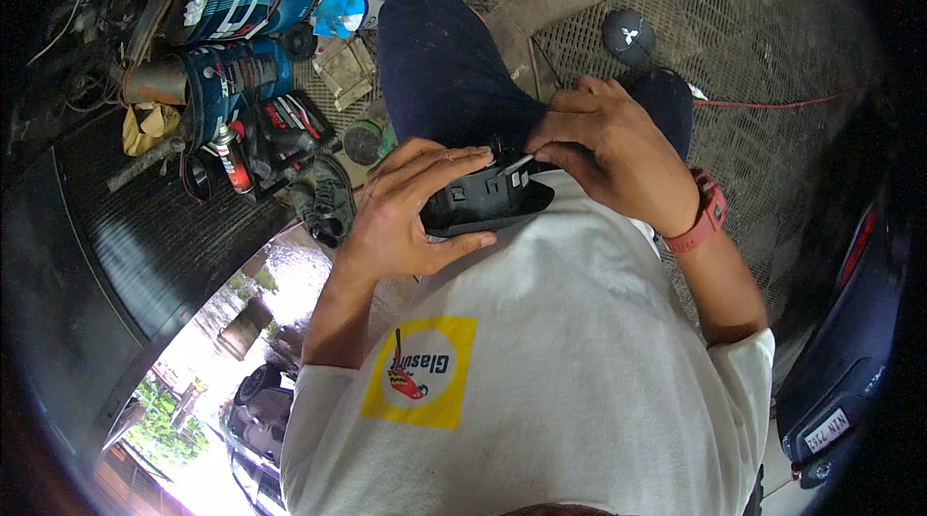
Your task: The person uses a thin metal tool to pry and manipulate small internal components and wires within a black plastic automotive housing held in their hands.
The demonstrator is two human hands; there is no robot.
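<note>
A black plastic housing point(473, 197) with small square clips or slots on its upper face lies at my lap, against my white shirt. My left hand point(406, 207) is closed round its left end, with fingers over the top and the thumb along the near edge. At the right end, my right hand point(599, 144) is pinched on a thin, light metal shaft point(519, 165), whose tip touches or nearly touches the housing. The rest of that tool is hidden under my fingers. A red watch point(703, 214) is on my right wrist.
Blue drums point(256, 0) stand at the far left, near a red-and-white spray can point(232, 159) and a dark shoe point(325, 199). Beyond my right hand, a rounded black piece with a light emblem point(628, 36) lies on woven matting point(772, 43). A dark car bumper point(840, 362) is at right.
</note>
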